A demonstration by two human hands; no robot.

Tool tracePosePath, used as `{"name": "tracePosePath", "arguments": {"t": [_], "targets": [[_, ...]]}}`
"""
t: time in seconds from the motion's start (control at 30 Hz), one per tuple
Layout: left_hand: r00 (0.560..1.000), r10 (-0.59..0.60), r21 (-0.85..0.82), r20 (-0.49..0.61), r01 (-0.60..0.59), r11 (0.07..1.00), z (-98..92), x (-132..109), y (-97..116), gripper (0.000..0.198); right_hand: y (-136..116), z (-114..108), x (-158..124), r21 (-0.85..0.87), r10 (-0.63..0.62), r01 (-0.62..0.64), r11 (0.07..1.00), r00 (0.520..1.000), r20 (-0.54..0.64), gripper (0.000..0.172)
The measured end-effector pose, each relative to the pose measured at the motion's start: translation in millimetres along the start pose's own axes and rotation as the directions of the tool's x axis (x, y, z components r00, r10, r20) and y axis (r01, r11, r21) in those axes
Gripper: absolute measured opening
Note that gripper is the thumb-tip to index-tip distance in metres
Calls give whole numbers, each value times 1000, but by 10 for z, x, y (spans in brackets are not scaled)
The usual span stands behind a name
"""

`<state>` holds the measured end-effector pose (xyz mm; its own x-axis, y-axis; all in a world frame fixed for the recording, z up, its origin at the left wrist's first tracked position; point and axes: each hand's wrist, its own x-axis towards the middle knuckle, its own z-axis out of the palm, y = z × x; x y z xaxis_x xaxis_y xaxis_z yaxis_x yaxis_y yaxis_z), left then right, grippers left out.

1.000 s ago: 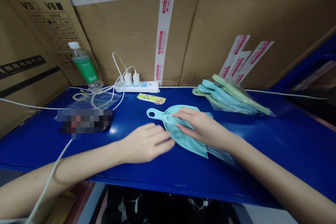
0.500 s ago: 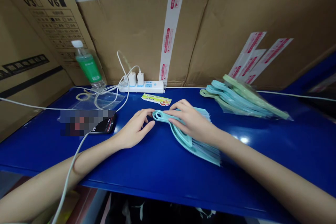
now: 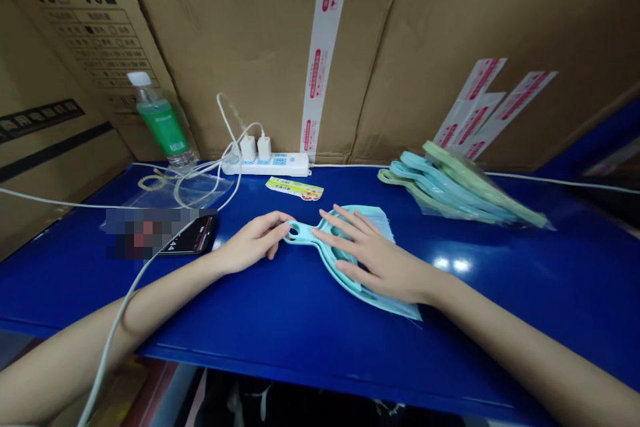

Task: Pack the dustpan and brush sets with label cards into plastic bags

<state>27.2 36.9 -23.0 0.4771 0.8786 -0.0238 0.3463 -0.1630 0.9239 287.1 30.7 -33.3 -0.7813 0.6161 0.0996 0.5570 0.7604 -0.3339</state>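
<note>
A light blue mini dustpan lies on the blue table with a matching hand brush nested on it, their handles stacked at the left. Thumb and fingers of my left hand pinch the looped handle end. My right hand rests flat over the broad part of the set, fingers spread and pointing left; it covers much of the brush. Pale bristles stick out past the right side.
Bagged green and blue dustpan sets lie at the back right. Behind my hands are a colourful label, a white power strip with cables, and a bottle. A phone lies left; cardboard boxes line the back.
My right hand has opened from gripping near the handle and now lies spread across the set. My left thumb has closed onto the handle end. The brush and dustpan sit more closely stacked.
</note>
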Motion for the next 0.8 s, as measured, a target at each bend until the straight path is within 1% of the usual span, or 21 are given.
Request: {"name": "tracePosePath", "arguments": {"t": [0.07,0.13,0.23,0.37,0.43,0.63,0.8], "targets": [[997,-44,-81,57,48,996,7,-2,-8,37,-15,18,2,2,-16,16,1000,1000,-10,54],[994,-67,-134,89,79,988,20,-3,-18,38,-39,24,6,-1,-26,26,1000,1000,-5,54],[989,-84,-201,122,108,974,40,-14,-13,36,-100,27,20,-9,-29,29,1000,999,18,54],[976,-82,-315,202,144,938,55,-43,17,30,-199,32,41,2,-56,56,998,998,39,55],[971,-82,-310,226,152,939,54,-55,15,33,-238,35,45,10,-64,63,998,997,48,58],[971,-69,-232,230,123,965,30,-72,-20,50,-287,51,40,29,-45,44,999,997,55,61],[967,-57,-216,247,112,970,12,-87,8,53,-310,50,39,46,-34,31,998,997,67,61]]}}
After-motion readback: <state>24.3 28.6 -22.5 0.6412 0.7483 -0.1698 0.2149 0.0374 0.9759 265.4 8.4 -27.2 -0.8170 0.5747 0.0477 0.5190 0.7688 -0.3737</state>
